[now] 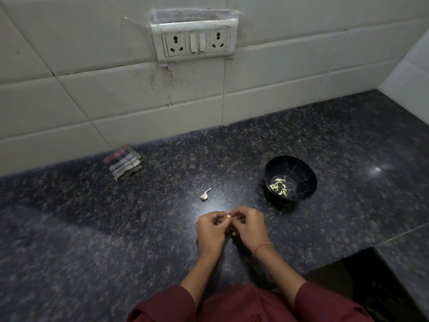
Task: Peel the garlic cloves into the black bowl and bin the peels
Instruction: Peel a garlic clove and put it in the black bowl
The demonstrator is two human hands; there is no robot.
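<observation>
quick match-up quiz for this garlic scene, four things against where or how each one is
1 black bowl
2 checked cloth
3 loose clove
4 held clove

a folded, by the wall
b pinched between left hand and right hand
c holds peeled cloves
d alone on the counter

Pairs: 1-c, 2-a, 3-d, 4-b

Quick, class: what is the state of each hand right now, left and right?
Left hand: fingers curled, pinching a garlic clove.
Right hand: fingers curled, pinching the same garlic clove.
</observation>
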